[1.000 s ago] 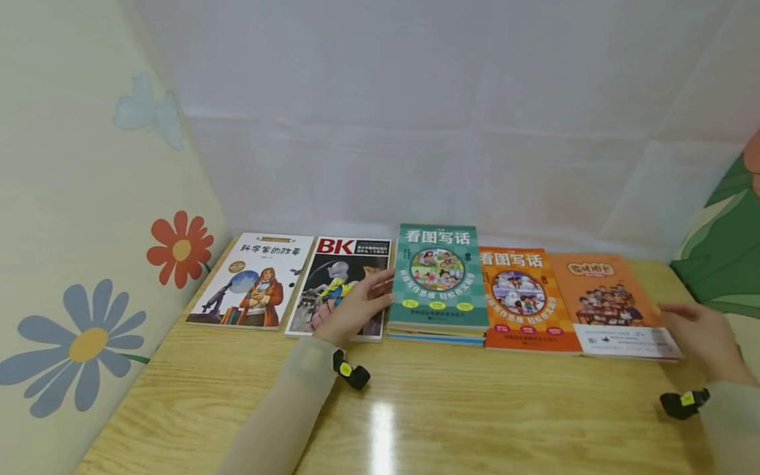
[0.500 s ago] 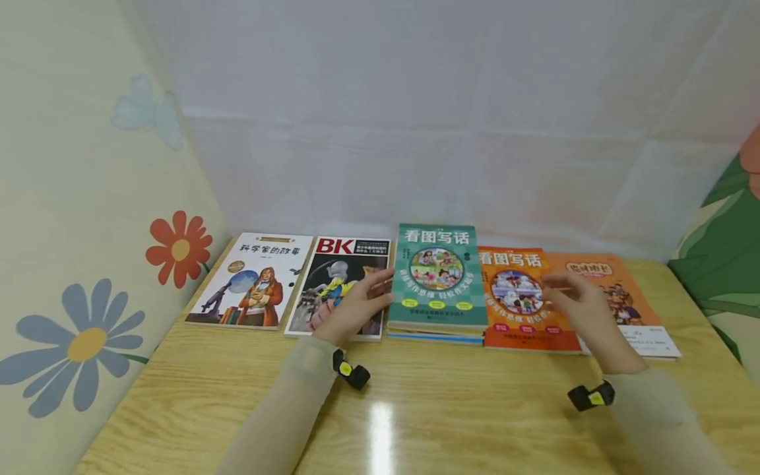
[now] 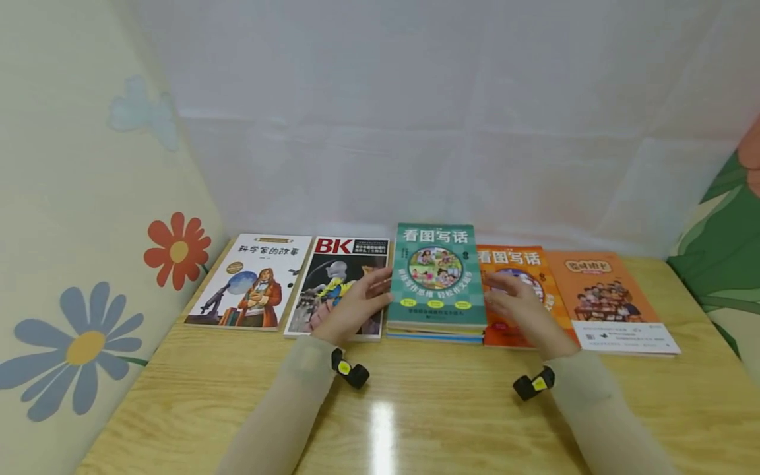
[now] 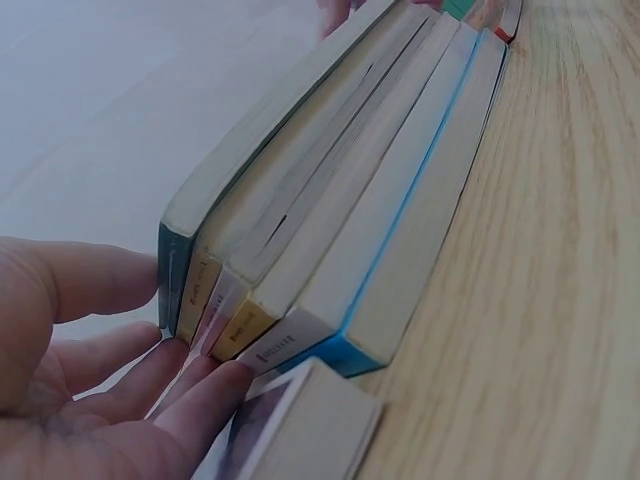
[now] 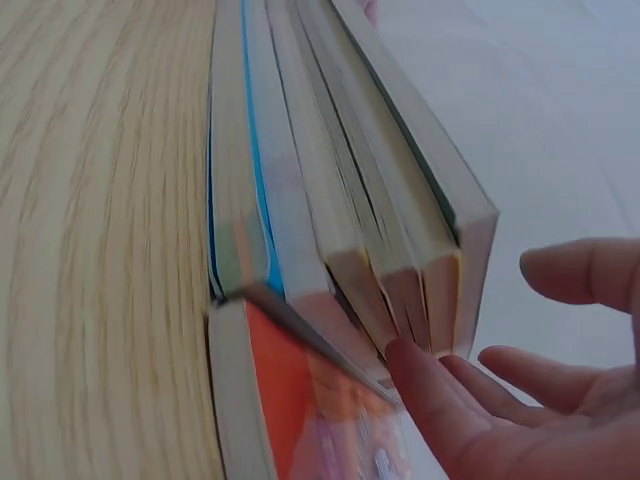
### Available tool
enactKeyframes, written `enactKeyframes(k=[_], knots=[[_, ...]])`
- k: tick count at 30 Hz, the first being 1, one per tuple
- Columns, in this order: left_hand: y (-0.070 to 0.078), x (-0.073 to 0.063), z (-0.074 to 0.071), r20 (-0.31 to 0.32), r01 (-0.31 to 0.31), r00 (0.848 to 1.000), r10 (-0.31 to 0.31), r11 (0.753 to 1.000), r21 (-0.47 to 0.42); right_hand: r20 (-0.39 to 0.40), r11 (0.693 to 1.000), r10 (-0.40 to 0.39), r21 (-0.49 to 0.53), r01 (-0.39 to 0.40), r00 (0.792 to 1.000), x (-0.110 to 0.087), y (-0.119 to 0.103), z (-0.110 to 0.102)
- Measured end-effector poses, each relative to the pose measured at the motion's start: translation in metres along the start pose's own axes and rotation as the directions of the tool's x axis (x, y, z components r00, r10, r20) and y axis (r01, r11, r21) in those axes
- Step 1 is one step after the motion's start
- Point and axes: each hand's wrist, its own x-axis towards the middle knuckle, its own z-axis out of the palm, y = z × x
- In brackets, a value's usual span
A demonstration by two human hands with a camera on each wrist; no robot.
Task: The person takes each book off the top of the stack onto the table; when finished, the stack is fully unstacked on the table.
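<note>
Firstly, at twelve o'clock, creased white cloth (image 3: 415, 119); at nine and three, painted panels (image 3: 41, 198). Underneath, wood-grain table (image 3: 451, 409). Toward its twelve o'clock edge, book stack (image 3: 436, 313); beside this, left hand (image 3: 352, 309) and right hand (image 3: 525, 309), released, fingers loose. Lastly, at six, light streak (image 3: 382, 435).

The stack (image 3: 436, 274) is left free above and, over the bench (image 3: 451, 369), in front, but blocked left by the left hand (image 3: 351, 310) and BK book (image 3: 335, 272), right by the right hand (image 3: 527, 307) and orange book (image 3: 513, 259), behind by the cloth (image 3: 415, 119).
</note>
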Motion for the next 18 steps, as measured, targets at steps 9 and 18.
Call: enactKeyframes(k=[9,18], knots=[[0.002,0.002,-0.003,0.015,0.015,1.0,-0.015,1.0,-0.015,0.002,0.999,0.045,-0.006,-0.045,0.999,0.006,0.009,0.005],[0.004,0.004,-0.006,0.015,0.04,0.999,-0.041,0.999,0.011,0.021,0.998,0.06,-0.025,-0.059,0.998,0.007,0.018,0.001]])
